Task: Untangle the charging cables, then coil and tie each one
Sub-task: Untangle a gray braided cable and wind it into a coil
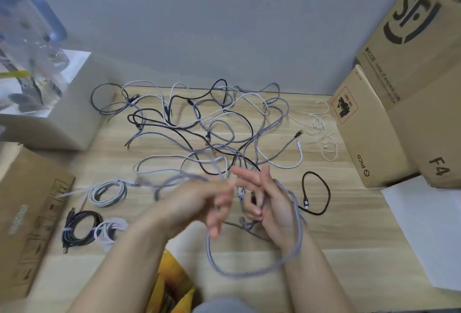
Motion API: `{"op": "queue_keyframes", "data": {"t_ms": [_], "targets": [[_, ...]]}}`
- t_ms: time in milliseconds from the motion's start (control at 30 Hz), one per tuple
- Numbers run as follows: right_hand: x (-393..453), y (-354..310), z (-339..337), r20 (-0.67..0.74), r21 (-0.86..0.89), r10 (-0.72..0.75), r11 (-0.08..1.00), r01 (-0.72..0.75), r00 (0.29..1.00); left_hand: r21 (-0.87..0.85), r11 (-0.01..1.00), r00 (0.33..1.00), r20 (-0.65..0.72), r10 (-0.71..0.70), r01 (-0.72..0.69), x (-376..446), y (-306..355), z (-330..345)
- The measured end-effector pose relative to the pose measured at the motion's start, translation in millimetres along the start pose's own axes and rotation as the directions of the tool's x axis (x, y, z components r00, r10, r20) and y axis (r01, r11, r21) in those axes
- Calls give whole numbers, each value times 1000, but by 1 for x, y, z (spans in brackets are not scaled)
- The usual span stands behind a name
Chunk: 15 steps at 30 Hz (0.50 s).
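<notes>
Three coils sit finished by the left edge of the floor space in front of me — a pale grey coil [107, 192] nearest the tangle, a black coil [82, 228] closer to me with a white tie round it, and a white coil [109, 232] touching the black one's right side. That's the done pile, as far as I can judge. Still to go: the big tangle [207, 123] of black, grey and white cables spread across the wooden floor [349, 225] toward the wall, a loose black cable [316, 192] lying looped near my right hand, and thin white ties [321, 133] scattered by the cardboard boxes [389, 113] on the right. So well under halfway, I'd say. Right now I'm on the grey braided cable [252, 271] — it hangs in a wide loop below both wrists and runs over the back of my right hand [272, 210], whose fingers [249, 178] are spread apart, the cable draped rather than gripped. My left hand [199, 203] is motion-blurred; its fingers [219, 215] look curled together, seemingly pinching a strand up by my right fingertips, though I can't tell for sure. This coil isn't tied yet.
</notes>
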State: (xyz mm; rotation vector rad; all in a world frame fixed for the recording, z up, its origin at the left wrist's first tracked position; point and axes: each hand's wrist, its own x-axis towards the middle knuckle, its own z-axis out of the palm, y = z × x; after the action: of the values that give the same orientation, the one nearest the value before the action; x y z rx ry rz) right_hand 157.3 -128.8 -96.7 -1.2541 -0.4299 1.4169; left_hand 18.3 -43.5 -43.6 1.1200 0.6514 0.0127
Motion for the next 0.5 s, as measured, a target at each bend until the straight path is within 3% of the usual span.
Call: {"op": "queue_keyframes", "data": {"t_ms": [67,167,367,467,500], "targets": [[-4,-7,4,96,-115,57,992,-46,994,285,948,969,151,-193,145,3,-8,12],[-11,-9,8,177,-184,153,976,-121,972,554,789,883,187,-430,267,16,-28,18],[-19,-4,14,199,-471,182,880,-69,963,556,721,820,115,-560,415,34,-82,-5],[-24,-2,25,179,-448,158,892,-63,971,567,710,830,80,-552,417,40,-98,-20],[-24,2,27,164,-447,117,894,-32,979,556,743,845,130,-519,372,42,-101,-23]]}}
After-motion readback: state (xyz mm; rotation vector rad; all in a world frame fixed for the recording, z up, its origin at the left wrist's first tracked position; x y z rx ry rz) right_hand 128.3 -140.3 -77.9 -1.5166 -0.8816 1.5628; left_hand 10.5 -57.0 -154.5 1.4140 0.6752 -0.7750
